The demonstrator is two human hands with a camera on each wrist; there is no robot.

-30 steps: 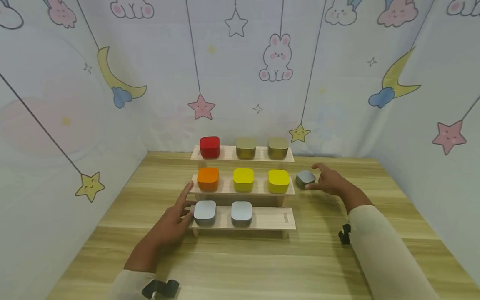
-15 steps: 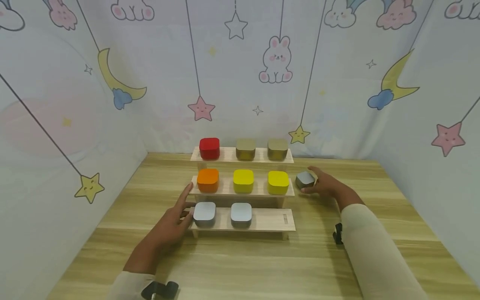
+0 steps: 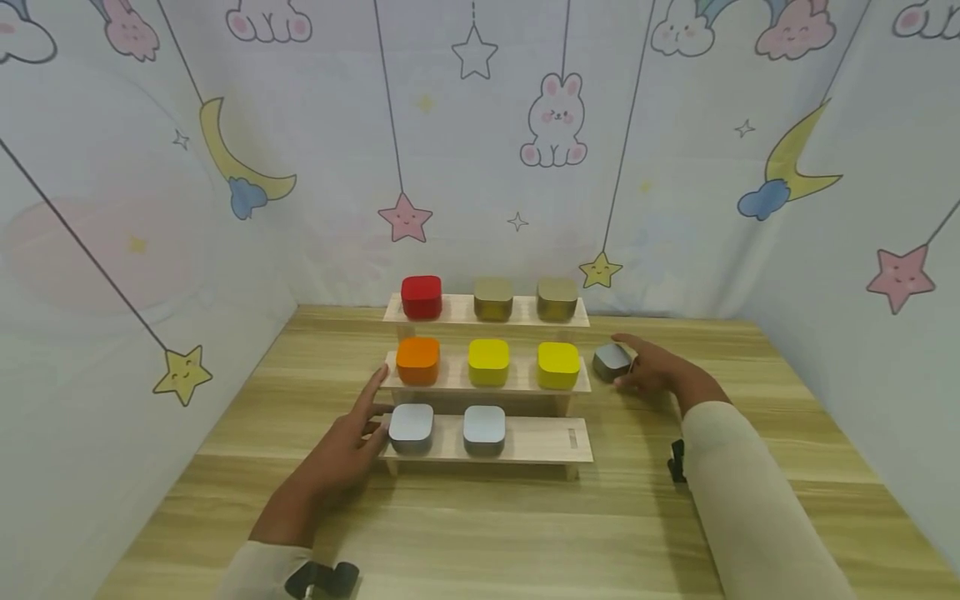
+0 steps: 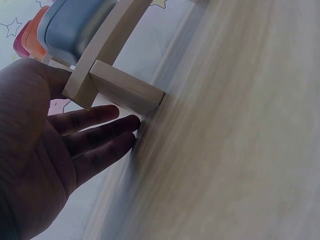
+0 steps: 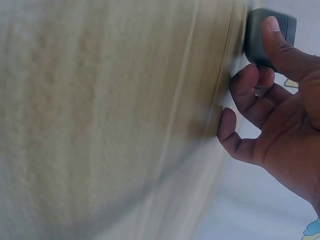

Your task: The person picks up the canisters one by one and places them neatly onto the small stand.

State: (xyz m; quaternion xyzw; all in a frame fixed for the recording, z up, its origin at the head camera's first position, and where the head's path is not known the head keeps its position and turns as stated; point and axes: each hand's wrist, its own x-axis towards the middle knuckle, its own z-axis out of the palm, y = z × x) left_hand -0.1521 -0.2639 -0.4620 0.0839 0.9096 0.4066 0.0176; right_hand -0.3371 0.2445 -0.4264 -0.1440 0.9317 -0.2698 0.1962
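My right hand (image 3: 651,368) holds a small grey rounded-square box (image 3: 611,362) on the table, right of a stepped wooden rack (image 3: 536,437). In the right wrist view the thumb (image 5: 276,42) lies along the side of the grey box (image 5: 256,40), with the lower fingers curled below it. At the rack's left end is my left hand (image 3: 343,446), index finger stretched toward the middle step. Its lower fingers (image 4: 97,155) hang loose beside the rack leg (image 4: 127,90) and grip nothing. Two silver-topped boxes (image 3: 484,429) sit on the front step.
An orange box (image 3: 417,360) and two yellow boxes (image 3: 489,362) stand on the middle step. The top step bears a red box (image 3: 422,297) and two olive-gold boxes (image 3: 557,298). A patterned curtain (image 3: 480,167) closes off the back and sides of the wooden table (image 3: 480,533).
My right hand has moved slightly left and closed in on the grey box, which stays in about the same place. My left hand has not visibly moved.
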